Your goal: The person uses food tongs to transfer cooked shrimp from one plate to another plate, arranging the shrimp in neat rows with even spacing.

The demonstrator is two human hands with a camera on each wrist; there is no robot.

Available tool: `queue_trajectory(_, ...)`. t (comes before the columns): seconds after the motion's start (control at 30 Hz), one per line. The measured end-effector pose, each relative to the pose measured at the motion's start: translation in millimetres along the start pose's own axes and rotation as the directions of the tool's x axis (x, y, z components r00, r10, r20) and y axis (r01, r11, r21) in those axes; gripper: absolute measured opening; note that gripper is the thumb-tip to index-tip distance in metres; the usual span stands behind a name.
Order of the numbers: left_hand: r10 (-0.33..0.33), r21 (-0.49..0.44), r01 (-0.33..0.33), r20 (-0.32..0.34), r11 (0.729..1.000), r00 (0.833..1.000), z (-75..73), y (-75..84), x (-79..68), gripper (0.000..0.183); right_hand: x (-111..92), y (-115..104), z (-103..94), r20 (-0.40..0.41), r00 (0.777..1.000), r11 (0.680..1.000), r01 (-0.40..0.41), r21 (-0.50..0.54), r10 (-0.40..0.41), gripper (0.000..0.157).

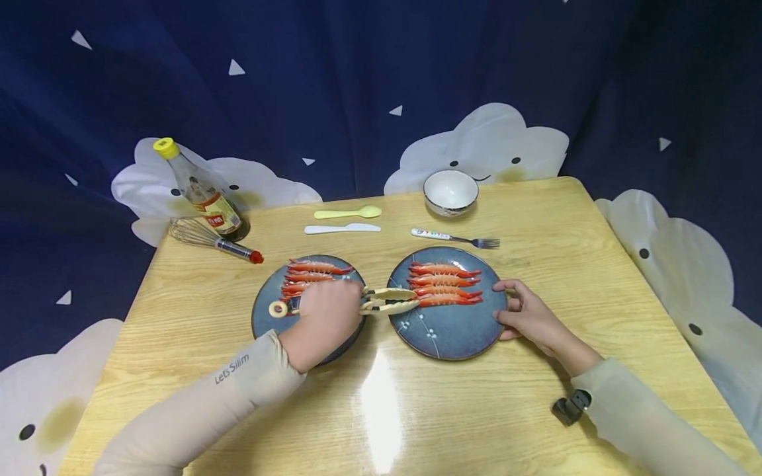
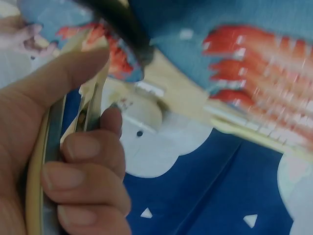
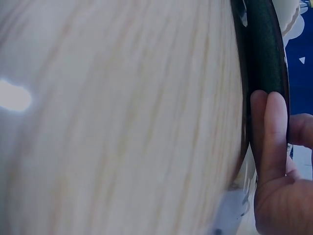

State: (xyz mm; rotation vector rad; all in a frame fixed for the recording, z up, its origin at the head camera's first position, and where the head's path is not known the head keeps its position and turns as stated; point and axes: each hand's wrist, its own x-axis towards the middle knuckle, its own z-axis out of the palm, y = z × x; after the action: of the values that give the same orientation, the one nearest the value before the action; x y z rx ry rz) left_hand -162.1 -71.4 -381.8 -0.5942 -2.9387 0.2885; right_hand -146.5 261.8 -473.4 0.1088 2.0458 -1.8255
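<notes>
My left hand (image 1: 330,311) grips a pair of cream-tipped tongs (image 1: 389,293) above the left blue plate (image 1: 264,301). In the left wrist view, fingers curl round the metal arms of the tongs. Their tips reach over the right blue plate (image 1: 458,334) and meet the left end of the nearest shrimp (image 1: 449,300) in a row of several red-orange shrimp. My right hand (image 1: 532,318) holds the right rim of that plate, with fingers against its outer side in the right wrist view. More shrimp (image 1: 312,266) lie on the left plate, partly hidden by my left hand.
Behind the plates lie a fork (image 1: 455,238), a white knife (image 1: 342,228) and a yellow spoon (image 1: 348,213). A white bowl (image 1: 450,192) stands at the back. At the left are a yellow-capped bottle (image 1: 208,198) and a whisk (image 1: 217,241).
</notes>
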Motion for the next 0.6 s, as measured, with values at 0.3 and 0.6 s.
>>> queue_trajectory(0.3,0.024,-0.008,-0.024,0.026,1.000,0.999,-17.4,6.5,11.3,0.013,-1,0,-2.6,-0.005,1.000,1.000,-0.004,0.003,0.004,0.053)
queue_trajectory(0.6,0.079,-0.035,-0.079,-0.012,0.996,0.997,3.8,24.7,24.0,0.010,-1,1,-1.0,0.003,1.000,1.000,0.012,0.001,-0.012,0.052)
